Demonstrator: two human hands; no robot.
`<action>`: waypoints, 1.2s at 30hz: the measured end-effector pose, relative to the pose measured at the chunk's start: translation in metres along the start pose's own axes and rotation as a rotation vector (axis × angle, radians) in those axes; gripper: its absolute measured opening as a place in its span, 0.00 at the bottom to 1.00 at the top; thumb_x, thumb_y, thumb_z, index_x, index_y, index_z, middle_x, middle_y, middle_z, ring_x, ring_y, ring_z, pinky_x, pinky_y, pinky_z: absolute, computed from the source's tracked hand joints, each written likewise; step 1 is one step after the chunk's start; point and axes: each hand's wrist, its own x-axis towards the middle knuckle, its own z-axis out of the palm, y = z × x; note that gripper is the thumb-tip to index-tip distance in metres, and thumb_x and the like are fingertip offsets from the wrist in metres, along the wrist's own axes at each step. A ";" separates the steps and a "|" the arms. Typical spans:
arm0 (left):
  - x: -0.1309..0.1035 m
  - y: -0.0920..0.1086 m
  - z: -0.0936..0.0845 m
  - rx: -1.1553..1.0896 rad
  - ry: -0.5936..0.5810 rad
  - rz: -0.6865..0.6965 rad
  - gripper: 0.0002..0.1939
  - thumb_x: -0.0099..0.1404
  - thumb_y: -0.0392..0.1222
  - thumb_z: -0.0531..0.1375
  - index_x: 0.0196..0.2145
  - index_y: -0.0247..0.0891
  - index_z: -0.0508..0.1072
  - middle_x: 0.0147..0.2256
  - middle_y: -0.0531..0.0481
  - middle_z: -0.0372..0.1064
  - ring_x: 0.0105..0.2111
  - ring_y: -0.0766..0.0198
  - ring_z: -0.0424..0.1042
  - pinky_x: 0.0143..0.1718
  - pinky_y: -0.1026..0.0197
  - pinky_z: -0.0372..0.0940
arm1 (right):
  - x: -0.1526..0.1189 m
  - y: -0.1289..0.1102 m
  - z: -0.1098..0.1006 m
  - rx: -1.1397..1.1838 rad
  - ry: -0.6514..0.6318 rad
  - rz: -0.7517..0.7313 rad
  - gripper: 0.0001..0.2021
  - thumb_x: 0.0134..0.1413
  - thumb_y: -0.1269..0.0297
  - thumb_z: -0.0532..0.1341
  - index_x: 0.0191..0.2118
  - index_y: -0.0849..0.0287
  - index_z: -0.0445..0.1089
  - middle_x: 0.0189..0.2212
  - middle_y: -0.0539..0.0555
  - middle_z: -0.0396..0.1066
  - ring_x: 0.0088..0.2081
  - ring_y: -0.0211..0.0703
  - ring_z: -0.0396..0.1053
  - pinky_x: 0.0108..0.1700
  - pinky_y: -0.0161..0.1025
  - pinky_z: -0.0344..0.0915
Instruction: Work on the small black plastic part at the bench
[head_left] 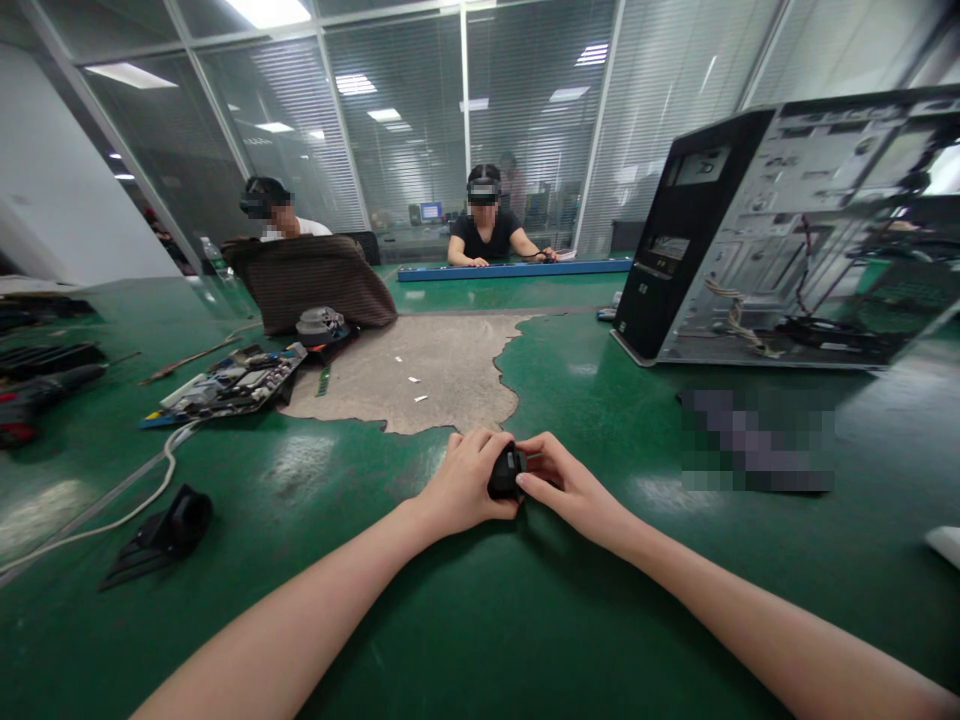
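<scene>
Small black object [503, 474]: one, make not legible, located between the two hands at the middle of the near half of the table, just short of the bare patch; whether its underside touches the surface cannot be told. Setting, by size: green table [420, 640], coating worn away in one bare patch [457, 365]; computer case [772, 240], side open, standing at the right; brown ribbed cloth item [315, 285], beyond the patch at left; circuit board [236, 382], lying at the patch's left edge; black bracket-like part [169, 530], near left, beside a pale cable [169, 465]; white scraps [413, 380], on the patch. Handling, as judged: best done with the left palm as a firm cradle and the right fingertips pressing lightly and evenly, the piece low over the table so that a slip costs little. Left hand [466, 482]: curled round the object, fingers over its far side, thumb along the near side, a full grasp. Right hand [562, 482]: half closed, thumb and fingertips pinching the object's right side; the remaining fingers are partly hidden.
</scene>
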 end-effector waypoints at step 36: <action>0.001 -0.001 0.002 0.025 0.002 -0.018 0.29 0.45 0.42 0.61 0.45 0.40 0.57 0.42 0.47 0.61 0.43 0.54 0.61 0.41 0.56 0.52 | 0.000 0.000 0.002 0.020 0.032 0.032 0.11 0.53 0.63 0.53 0.43 0.56 0.56 0.38 0.53 0.63 0.41 0.40 0.65 0.43 0.41 0.66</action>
